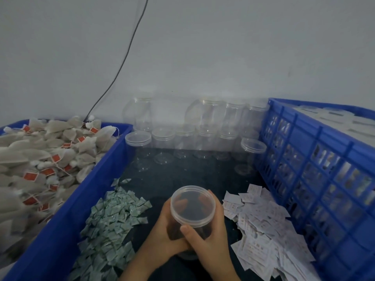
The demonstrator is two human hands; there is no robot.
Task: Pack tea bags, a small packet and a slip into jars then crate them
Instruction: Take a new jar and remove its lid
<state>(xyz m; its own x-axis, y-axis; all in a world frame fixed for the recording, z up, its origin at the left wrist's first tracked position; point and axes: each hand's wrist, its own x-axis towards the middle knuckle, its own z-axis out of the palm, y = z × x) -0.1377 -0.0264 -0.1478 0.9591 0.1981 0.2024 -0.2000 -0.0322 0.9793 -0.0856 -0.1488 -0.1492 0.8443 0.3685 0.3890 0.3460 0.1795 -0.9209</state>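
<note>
left hand and right hand both grip the clear plastic jar, fingers curled round its wall. jar position: over the dark table, between green packets and white slips.

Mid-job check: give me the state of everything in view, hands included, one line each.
Held jar: upright, lid on, contents unclear.
Left hand: grips the held jar.
Right hand: grips the held jar, thumb across its front.
Back jars: upright, look empty.
Tea bag bin: heaped with tea bags.
Crate: jars inside.
Green packets: loose pile.
White slips: loose pile beside the crate.
</note>
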